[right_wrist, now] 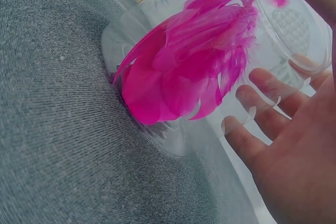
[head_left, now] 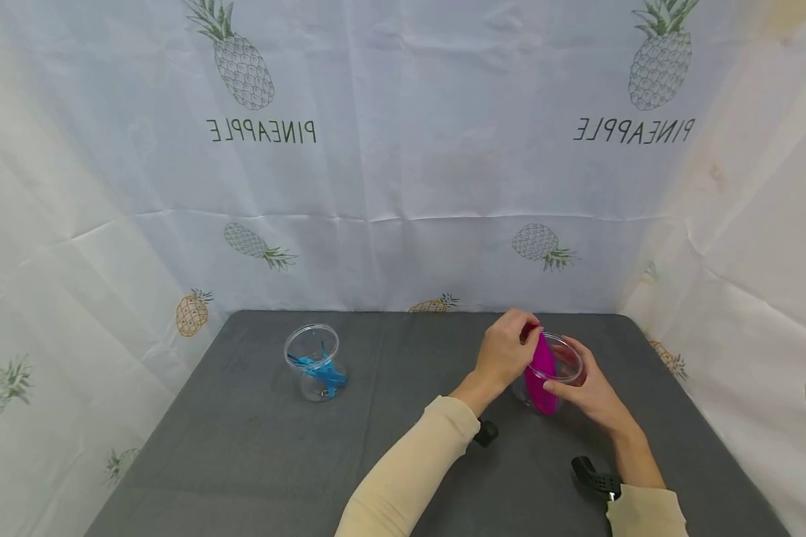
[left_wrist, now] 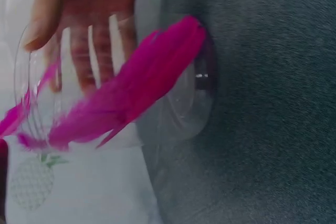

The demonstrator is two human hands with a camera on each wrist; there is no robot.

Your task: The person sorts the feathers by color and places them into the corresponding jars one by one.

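Observation:
My right hand point(head_left: 598, 395) holds a clear plastic jar point(right_wrist: 119, 43) standing on the grey table, thumb near the rim and fingers spread along the far side. Inside the jar is a bundle of bright magenta feathers point(left_wrist: 142, 77), slanting from the base up to the mouth. At the rim, my left hand point(head_left: 504, 349) pinches the upper end of these feathers with thumb and fingertips. In the right wrist view the magenta feathers point(right_wrist: 184, 72) fan out against the jar's wall, and a few strands rise past the rim.
A second clear jar point(head_left: 311, 329) stands to the left with blue feathers point(head_left: 325, 375) in it. The dark grey table point(head_left: 242, 462) meets a white pineapple-print curtain point(head_left: 403, 171) at the back and sides. Black wrist mounts point(head_left: 594, 476) hang by both forearms.

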